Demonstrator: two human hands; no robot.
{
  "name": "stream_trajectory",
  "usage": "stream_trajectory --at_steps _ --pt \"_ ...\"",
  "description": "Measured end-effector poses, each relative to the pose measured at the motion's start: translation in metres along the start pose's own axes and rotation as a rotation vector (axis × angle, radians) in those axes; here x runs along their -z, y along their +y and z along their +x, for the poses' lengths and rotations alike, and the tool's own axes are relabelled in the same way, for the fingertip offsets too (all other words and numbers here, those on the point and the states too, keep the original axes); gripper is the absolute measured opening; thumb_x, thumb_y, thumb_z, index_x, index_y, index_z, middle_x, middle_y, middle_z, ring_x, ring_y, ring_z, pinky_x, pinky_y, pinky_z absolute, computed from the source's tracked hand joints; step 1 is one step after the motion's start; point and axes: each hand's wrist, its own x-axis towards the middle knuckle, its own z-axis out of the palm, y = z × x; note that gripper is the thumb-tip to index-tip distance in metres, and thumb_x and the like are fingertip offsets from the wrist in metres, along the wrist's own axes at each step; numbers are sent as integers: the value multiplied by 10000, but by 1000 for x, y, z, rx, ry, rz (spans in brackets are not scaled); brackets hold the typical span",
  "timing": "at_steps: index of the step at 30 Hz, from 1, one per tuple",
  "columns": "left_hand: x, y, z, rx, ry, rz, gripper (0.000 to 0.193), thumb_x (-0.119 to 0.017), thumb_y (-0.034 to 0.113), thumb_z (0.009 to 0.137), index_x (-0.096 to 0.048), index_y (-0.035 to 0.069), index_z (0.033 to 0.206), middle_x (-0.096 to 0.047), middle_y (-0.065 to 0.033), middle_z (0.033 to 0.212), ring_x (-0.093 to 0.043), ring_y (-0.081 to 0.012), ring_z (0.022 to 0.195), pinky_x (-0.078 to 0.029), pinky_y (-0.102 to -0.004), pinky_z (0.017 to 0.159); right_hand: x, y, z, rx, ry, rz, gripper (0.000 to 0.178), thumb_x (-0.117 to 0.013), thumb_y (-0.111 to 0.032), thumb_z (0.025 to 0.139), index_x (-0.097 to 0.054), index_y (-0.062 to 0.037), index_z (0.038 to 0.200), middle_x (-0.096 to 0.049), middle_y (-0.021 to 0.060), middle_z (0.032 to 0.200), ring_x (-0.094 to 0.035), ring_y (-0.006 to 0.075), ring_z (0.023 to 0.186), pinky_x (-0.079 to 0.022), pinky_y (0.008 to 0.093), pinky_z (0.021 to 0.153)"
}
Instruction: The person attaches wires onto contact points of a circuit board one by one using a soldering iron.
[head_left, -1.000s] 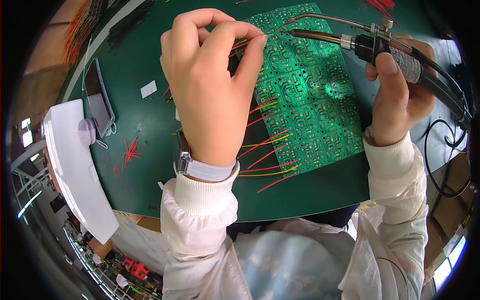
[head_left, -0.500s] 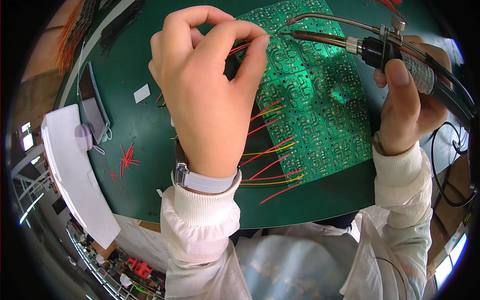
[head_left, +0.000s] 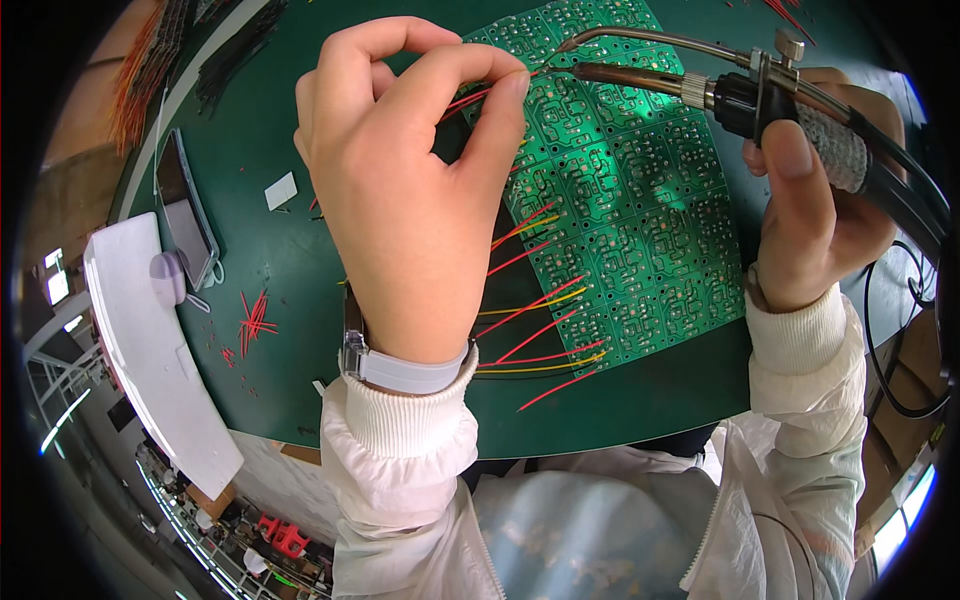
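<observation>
A green circuit board panel (head_left: 655,230) lies on the table under both hands, with red and yellow wires (head_left: 540,300) fixed along its left edge. My left hand (head_left: 410,180) is closed in a pinch over the board's upper left, thumb and forefinger on a red wire (head_left: 470,100). My right hand (head_left: 820,200) grips a soldering iron (head_left: 740,100) by its grey wrapped handle. A thin metal solder-feed tube (head_left: 650,36) runs above the iron's barrel. The iron's tip sits just right of my left fingertips, close to the wire's end; whether they touch I cannot tell.
The green table (head_left: 290,370) holds a heap of short red wires (head_left: 258,315), a small white piece (head_left: 281,191) and a phone-like device (head_left: 188,205) at the left. Bundled wires (head_left: 240,55) lie at the far left. A black cable (head_left: 870,340) loops at the right.
My left hand has shifted slightly left and down with the red wire. The soldering iron's tip has moved a little left, and the board has slid slightly left.
</observation>
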Motion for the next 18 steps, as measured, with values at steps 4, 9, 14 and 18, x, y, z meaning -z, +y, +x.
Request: stream_trajectory --at_steps 4,9,14,18 --pt "3 3 4 -54 -62 85 127 -759 85 758 -716 61 875 -590 -50 952 -583 -180 877 -472 -289 785 1 0 1 0 -10 -21 353 -700 -144 804 -544 73 1034 -624 113 749 -569 116 562 -454 209 534" --pt "4 9 5 -52 -58 68 131 -758 79 757 -717 61 879 -591 -51 952 -587 -176 875 -475 -285 784 -1 2 2 30 -15 0 351 -699 -150 809 -538 72 1029 -623 117 755 -566 119 555 -450 212 530" --pt "5 11 7 19 -124 175 127 -756 68 756 -717 60 877 -591 -52 951 -591 -170 866 -479 -279 778 2 1 1 23 -37 -25 334 -692 -148 817 -535 70 1016 -623 124 773 -562 120 553 -447 214 527" --pt "3 25 8 84 -106 147 127 -757 66 754 -717 60 874 -592 -51 948 -592 -171 861 -481 -280 774 -2 0 2 24 -20 -24 325 -687 -142 819 -536 70 1013 -623 123 766 -560 118 549 -444 210 526"
